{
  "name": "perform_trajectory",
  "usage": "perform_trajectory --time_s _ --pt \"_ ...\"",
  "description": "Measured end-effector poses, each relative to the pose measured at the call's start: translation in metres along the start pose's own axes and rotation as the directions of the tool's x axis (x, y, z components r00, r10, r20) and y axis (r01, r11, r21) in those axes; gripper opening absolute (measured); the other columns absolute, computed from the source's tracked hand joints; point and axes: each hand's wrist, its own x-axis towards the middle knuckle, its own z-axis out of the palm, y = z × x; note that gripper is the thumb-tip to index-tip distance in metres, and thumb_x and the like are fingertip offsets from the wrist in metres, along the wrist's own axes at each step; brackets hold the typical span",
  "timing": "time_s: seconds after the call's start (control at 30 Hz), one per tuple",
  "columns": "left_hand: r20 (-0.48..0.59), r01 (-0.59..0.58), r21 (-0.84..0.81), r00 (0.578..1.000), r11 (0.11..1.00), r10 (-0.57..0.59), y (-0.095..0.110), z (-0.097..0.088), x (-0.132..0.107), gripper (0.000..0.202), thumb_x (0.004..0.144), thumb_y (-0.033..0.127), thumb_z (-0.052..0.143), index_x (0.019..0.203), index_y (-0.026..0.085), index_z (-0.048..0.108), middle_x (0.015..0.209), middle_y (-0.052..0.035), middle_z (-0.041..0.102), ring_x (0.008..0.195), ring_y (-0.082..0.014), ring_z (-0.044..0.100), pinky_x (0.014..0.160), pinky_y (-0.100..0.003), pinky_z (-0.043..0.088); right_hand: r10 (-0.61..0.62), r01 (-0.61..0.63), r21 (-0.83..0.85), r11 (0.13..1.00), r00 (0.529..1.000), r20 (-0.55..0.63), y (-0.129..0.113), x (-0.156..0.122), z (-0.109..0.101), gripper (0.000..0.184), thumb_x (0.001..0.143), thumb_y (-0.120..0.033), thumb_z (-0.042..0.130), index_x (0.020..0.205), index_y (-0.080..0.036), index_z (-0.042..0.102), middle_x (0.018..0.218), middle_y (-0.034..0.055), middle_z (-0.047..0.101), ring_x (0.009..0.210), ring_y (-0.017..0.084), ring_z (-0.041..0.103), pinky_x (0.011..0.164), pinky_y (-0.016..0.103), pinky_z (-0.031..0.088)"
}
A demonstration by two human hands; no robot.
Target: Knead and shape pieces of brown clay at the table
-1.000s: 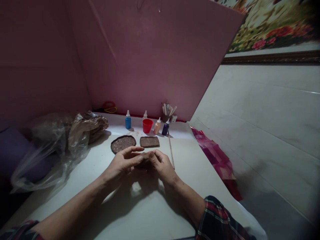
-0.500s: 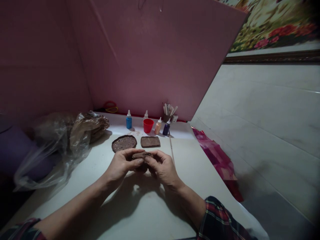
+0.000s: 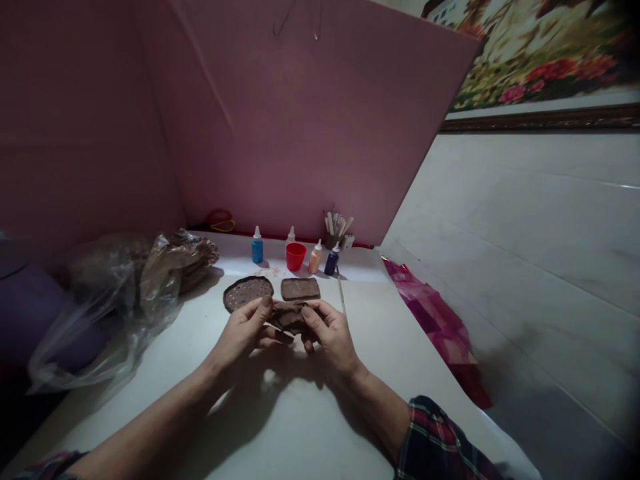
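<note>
A lump of brown clay [image 3: 289, 316] is held up over the white table, gripped from both sides. My left hand [image 3: 249, 325] pinches its left end, thumb on top and fingers beneath. On the other end, my right hand [image 3: 327, 327] presses with the thumb while its fingers curl behind. The clay looks creased and uneven. Just beyond my hands lie a round, speckled clay piece with a raised rim [image 3: 249, 293] and a small rectangular clay slab [image 3: 300, 289].
Behind the clay pieces stand a blue bottle [image 3: 257, 248], a red cup [image 3: 295, 257], a peach bottle [image 3: 315, 259], a dark blue bottle [image 3: 332, 261] and a pot of tools [image 3: 336, 233]. A thin stick [image 3: 341, 293] lies to the right. Crumpled plastic bag [image 3: 165, 273] sits left, scissors [image 3: 221, 221] behind.
The clay has been turned and spread between my fingers, so more of its creased surface shows. My left thumb has moved up and outward. The view has tilted slightly.
</note>
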Motion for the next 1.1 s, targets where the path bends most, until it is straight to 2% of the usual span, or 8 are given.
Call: perform_trajectory --time_s 0.1,0.23,0.37,0.47,0.57,0.7,0.93,1.1 --pt "-0.008 -0.030 0.099 0.999 0.995 0.031 -0.0005 -0.0019 -0.0007 0.037 0.080 0.046 0.063 0.094 0.012 0.060 0.067 -0.0056 0.067 0.055 -0.0165 0.065 0.053 -0.026 0.051 -0.046 0.048 -0.055 0.997 0.999 0.028 -0.0009 -0.0002 -0.0009 0.031 0.084 -0.045 0.060 0.094 -0.016 0.062 0.074 0.0013 0.065 0.042 0.005 0.044 0.035 0.018 0.033" --pt "-0.016 -0.050 0.083 0.999 0.995 0.052 -0.0012 -0.0032 -0.0009 0.034 0.081 0.041 0.063 0.095 0.011 0.059 0.071 -0.0060 0.067 0.055 -0.0150 0.064 0.055 -0.028 0.052 -0.065 0.069 -0.073 0.995 0.997 0.049 0.0014 0.0009 -0.0027 0.038 0.086 -0.051 0.054 0.098 -0.015 0.061 0.066 0.0003 0.061 0.040 0.005 0.045 0.036 0.018 0.036" --pt "-0.034 -0.053 0.054 0.998 0.997 0.055 -0.0009 -0.0035 -0.0004 0.034 0.079 0.040 0.065 0.096 0.010 0.060 0.077 -0.0079 0.068 0.054 -0.0145 0.064 0.054 -0.028 0.052 0.048 -0.048 -0.007 0.999 0.999 0.021 0.0045 0.0017 -0.0030 0.052 0.085 -0.063 0.046 0.105 -0.016 0.057 0.061 -0.0014 0.058 0.035 0.007 0.048 0.032 0.018 0.037" --pt "-0.023 -0.066 0.069 0.997 0.995 0.067 -0.0016 -0.0033 0.0004 0.035 0.078 0.039 0.066 0.097 0.010 0.061 0.079 -0.0082 0.068 0.055 -0.0147 0.064 0.055 -0.028 0.053 0.137 -0.140 0.064 0.988 0.989 0.052 0.0019 0.0012 -0.0013 0.057 0.083 -0.066 0.046 0.102 -0.014 0.059 0.061 0.0006 0.059 0.037 0.008 0.051 0.031 0.017 0.039" --pt "0.001 -0.079 0.100 0.997 0.992 0.080 -0.0028 -0.0032 0.0010 0.033 0.079 0.038 0.066 0.095 0.010 0.062 0.078 -0.0075 0.069 0.054 -0.0138 0.063 0.054 -0.027 0.053 0.172 -0.186 0.121 0.975 0.978 0.116 -0.0028 0.0005 0.0001 0.051 0.084 -0.060 0.051 0.098 -0.012 0.061 0.066 0.0036 0.063 0.039 0.008 0.053 0.032 0.016 0.040" --pt "0.008 -0.101 0.126 0.995 0.987 0.100 -0.0027 -0.0035 0.0008 0.032 0.078 0.037 0.066 0.094 0.010 0.062 0.076 -0.0061 0.069 0.053 -0.0139 0.063 0.054 -0.027 0.053 0.193 -0.210 0.171 0.963 0.975 0.113 -0.0045 0.0004 0.0001 0.036 0.080 -0.048 0.064 0.087 -0.013 0.060 0.062 0.0001 0.062 0.037 0.006 0.050 0.032 0.015 0.039" --pt "0.001 -0.112 0.153 0.994 0.982 0.113 -0.0020 -0.0029 -0.0002 0.034 0.078 0.038 0.066 0.094 0.009 0.063 0.072 -0.0060 0.069 0.050 -0.0149 0.063 0.051 -0.028 0.053 0.144 -0.153 0.124 0.980 0.986 0.080 -0.0036 0.0008 0.0010 0.029 0.079 -0.042 0.068 0.086 -0.014 0.063 0.066 0.0009 0.066 0.035 0.005 0.050 0.031 0.015 0.038" --pt "0.027 -0.106 0.141 0.994 0.984 0.103 -0.0021 -0.0002 -0.0019 0.037 0.084 0.042 0.057 0.104 0.011 0.060 0.083 -0.0077 0.069 0.066 -0.0157 0.066 0.063 -0.029 0.055 -0.008 0.007 0.048 0.999 0.999 0.041 -0.0043 0.0005 0.0008 0.031 0.081 -0.044 0.065 0.088 -0.014 0.064 0.062 0.0001 0.064 0.037 0.007 0.051 0.032 0.016 0.040"
